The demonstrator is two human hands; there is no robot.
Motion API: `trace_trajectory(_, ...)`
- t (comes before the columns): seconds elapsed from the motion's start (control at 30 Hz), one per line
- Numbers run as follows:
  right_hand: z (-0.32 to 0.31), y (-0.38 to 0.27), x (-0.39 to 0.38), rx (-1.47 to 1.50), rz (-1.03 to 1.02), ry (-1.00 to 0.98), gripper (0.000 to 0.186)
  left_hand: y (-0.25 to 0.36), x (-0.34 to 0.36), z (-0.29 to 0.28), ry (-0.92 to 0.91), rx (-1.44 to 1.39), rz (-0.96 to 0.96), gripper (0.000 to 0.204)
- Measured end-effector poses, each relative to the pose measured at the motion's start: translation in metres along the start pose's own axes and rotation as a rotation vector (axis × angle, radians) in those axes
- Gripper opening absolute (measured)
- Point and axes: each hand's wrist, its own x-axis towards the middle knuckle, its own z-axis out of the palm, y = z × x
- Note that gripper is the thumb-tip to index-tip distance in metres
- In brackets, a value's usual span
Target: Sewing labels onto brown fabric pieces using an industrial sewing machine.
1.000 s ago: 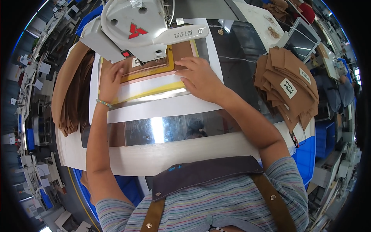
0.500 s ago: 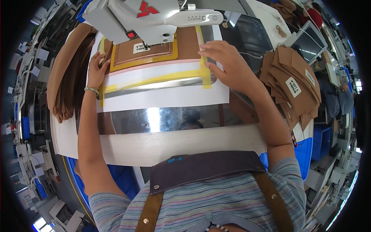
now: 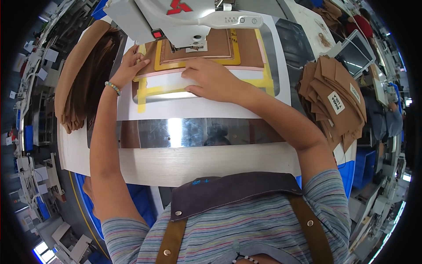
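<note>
A brown fabric or leather panel (image 3: 250,46) lies under the white head of a sewing machine (image 3: 176,26), with a yellow-edged rectangular frame (image 3: 176,66) on top. Beneath it is a white sheet-like template (image 3: 202,110) with yellow tape strips (image 3: 141,94) and a shiny metal band. My left hand (image 3: 127,68) rests at the panel's left edge, thumb and fingers apart. My right hand (image 3: 211,79) reaches across the near side, fingers spread, fingertips near the frame's front edge by the needle area. Part of the panel is hidden under the machine head.
A thick stack of folded brown pieces (image 3: 79,83) hangs at the left. On the right sits a fanned pile of brown pieces with white labels (image 3: 334,101), below a small tilted screen (image 3: 356,50). Blue bins (image 3: 347,178) stand under the table edge (image 3: 206,165).
The template with its panel and frame has shifted right under the machine head. My right hand has moved left from the right-hand tape to the front middle; my left hand has moved right with the template.
</note>
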Motion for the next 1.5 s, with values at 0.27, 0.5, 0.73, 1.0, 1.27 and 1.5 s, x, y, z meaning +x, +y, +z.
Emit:
trace_trajectory(0.27, -0.024, 0.026, -0.063, 0.146, 0.130, 0.178, 0.032, 0.061, 0.019, 0.086, 0.365, 0.354, 0.133, 0.032)
trace_trajectory(0.5, -0.034, 0.021, -0.072, 0.217, 0.289, 0.123, 0.023, 0.073, 0.040, 0.120, 0.382, -0.103, 0.092, 0.022)
trace_trajectory(0.73, -0.036, 0.018, -0.067, -0.041, 0.123, 0.360, 0.015, 0.022, 0.002, 0.022, 0.906, -0.512, -0.249, 0.027)
trace_trajectory(1.0, -0.034, 0.023, -0.071, -0.061, 0.215, 0.158, 0.012, 0.079, -0.217, -0.087, 1.095, -0.242, 0.005, 0.015)
trace_trajectory(1.27, -0.034, -0.004, -0.064, -0.025, 0.189, 0.206, 0.016, 0.041, -0.505, -0.091, 1.583, 0.201, -0.492, 0.045)
trace_trajectory(1.5, -0.034, -0.003, -0.067, -0.022, 0.276, 0.114, 0.015, -0.001, -0.669, 0.058, 1.653, 0.434, -0.917, 0.044)
